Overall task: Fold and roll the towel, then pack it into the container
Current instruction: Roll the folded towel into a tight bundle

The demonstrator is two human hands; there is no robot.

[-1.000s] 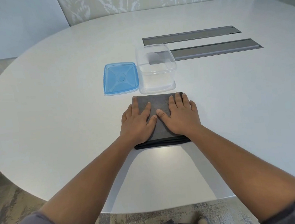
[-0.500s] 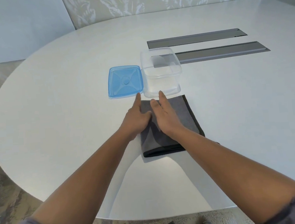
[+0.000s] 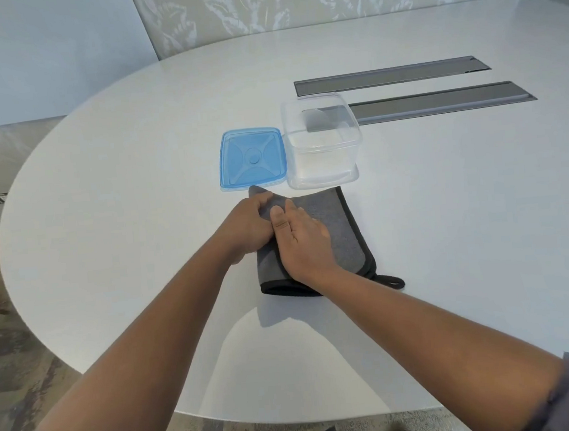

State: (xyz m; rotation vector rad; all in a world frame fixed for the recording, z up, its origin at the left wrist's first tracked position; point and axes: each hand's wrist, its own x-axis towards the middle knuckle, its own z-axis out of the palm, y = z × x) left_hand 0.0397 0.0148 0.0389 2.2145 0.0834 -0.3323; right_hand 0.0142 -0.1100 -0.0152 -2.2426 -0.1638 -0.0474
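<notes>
A folded grey towel (image 3: 338,231) with black trim lies on the white table (image 3: 136,194), its hanging loop sticking out at the near right corner. My left hand (image 3: 246,229) grips the towel's left edge and has lifted it, the far left corner curling up. My right hand (image 3: 301,244) rests flat on the towel beside it, thumb touching the raised edge. Just beyond the towel stands the clear square container (image 3: 321,143), open and empty. Its blue lid (image 3: 252,158) lies flat to the container's left.
Two long dark cable slots (image 3: 438,102) are set into the table behind and to the right of the container. The table's rounded edge curves close on the left and near sides, with patterned floor below.
Both hands shifted from pressing flat on the towel to its left side. My left hand has closed on the left edge and raised it. The view moved slightly left.
</notes>
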